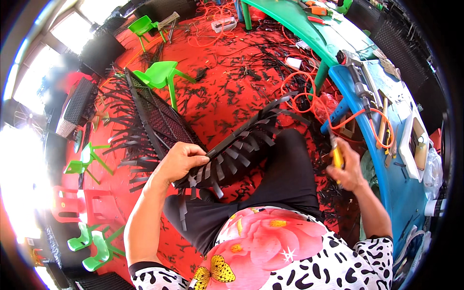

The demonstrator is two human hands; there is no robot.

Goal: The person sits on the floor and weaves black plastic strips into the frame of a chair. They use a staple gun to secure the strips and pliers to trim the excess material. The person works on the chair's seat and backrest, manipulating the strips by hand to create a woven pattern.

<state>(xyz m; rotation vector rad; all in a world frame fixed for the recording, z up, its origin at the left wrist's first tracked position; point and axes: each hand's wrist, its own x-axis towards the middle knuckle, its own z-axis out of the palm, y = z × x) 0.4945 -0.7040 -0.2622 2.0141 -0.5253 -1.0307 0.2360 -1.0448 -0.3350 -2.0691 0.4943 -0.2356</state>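
My left hand is closed on the corner of a black woven frame, thumb and fingers pinching its edge bar. Loose flat black strips fringe the frame's edges. One side panel of dark mesh slants up toward the far left, and the frame's near part lies against my black-trousered legs. To the right, clear of the frame, my right hand is wrapped round a yellow-handled tool with a thin metal shaft pointing away from me. Whether it is a screwdriver or a blade, I cannot tell.
Black strip offcuts litter the red floor. A blue table at the right bears a power tool with an orange hose. Beyond stands a green table. Small green chairs and a red chair stand leftward.
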